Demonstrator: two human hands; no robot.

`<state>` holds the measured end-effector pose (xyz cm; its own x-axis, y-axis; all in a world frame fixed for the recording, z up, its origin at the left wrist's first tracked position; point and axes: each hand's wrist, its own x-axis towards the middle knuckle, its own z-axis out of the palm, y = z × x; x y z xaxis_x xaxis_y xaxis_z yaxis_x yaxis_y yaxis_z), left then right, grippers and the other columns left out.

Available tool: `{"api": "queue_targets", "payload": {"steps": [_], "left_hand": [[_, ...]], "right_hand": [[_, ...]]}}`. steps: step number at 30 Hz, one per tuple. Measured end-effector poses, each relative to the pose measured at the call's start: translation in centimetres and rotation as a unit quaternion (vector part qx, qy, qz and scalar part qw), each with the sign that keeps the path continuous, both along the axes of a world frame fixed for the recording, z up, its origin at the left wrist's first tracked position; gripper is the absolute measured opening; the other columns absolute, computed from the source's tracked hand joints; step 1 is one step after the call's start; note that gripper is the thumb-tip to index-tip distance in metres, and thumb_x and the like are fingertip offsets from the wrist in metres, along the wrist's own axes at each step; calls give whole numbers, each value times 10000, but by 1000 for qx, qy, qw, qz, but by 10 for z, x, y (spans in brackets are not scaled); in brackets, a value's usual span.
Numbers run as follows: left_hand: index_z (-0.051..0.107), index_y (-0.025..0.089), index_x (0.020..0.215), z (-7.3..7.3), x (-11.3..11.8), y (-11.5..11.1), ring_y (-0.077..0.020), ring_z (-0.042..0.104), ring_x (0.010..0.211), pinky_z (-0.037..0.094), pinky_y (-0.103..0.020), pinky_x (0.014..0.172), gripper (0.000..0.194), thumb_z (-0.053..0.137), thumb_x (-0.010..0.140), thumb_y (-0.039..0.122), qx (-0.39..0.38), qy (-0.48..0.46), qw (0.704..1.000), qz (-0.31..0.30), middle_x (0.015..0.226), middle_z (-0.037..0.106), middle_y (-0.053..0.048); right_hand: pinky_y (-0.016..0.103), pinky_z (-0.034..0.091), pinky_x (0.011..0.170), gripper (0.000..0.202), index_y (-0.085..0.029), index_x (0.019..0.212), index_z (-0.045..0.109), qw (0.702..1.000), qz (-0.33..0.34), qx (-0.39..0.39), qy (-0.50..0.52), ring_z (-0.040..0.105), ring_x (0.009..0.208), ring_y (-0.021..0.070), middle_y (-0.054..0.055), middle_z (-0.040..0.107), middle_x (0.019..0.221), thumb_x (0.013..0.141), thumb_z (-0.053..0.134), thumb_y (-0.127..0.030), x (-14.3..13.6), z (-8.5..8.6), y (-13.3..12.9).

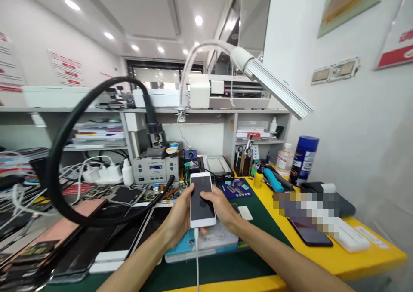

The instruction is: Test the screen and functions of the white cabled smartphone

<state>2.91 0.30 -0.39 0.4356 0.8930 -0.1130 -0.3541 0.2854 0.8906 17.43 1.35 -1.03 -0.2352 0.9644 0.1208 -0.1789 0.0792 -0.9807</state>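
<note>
Both hands hold up a white smartphone (202, 222) with a dark screen, in the middle of the view. My left hand (180, 214) is wrapped round its left edge, with the thumb along the side. From the right, my right hand (224, 206) grips the other edge, its thumb lying on the screen. A white cable (197, 262) runs down from the phone's bottom end. Below the phone, a clear plastic case (222, 242) with a blue part lies on the green mat (258, 264). The fingers behind the phone are mostly hidden.
A thick black hose (53, 167) loops on the left above several phones and loose parts. A grey control unit (156, 169) stands behind. On the right are a blue spray can (303, 158), a yellow bottle (258, 178) and a dark phone (311, 232). A lamp (277, 85) hangs overhead.
</note>
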Motion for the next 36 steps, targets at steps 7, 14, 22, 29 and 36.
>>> {"api": "queue_targets", "payload": {"steps": [7,14,22,29,36], "left_hand": [[520,128,1336,4,0,-5,-271,686,660,566,-360,437,627,438,941,608,-13,-22,1000,-11,849,693,-105],[537,122,1304,3,2,-6,-251,676,631,566,-334,422,620,425,943,613,-22,-26,999,-5,786,671,-71],[571,99,1279,6,4,-5,-257,684,635,549,-315,454,608,491,927,589,-64,-53,997,10,702,674,-57],[576,64,1276,3,8,0,-241,723,838,557,-274,693,529,581,925,459,-93,-139,983,68,907,750,-106],[550,151,1321,7,2,-5,-259,714,688,520,-287,465,654,564,870,625,-81,-55,995,19,905,737,-93]], "right_hand": [[307,492,648,379,-171,1150,624,1000,-9,-5,0,626,748,212,49,671,846,836,602,-380,-4,-4,-4],[290,490,596,484,-177,1251,588,999,-20,-27,18,649,786,226,78,697,967,823,630,-399,-7,-4,-5],[331,528,610,649,-179,1325,539,995,-12,-91,46,685,717,253,62,706,820,756,701,-446,-12,-7,1],[331,539,638,719,-166,1298,583,989,-79,-115,54,698,772,268,75,729,909,657,763,-438,-15,-21,14],[318,537,637,739,-198,1376,518,988,-55,-136,55,681,760,241,47,710,850,708,731,-431,-14,-10,5]]}}
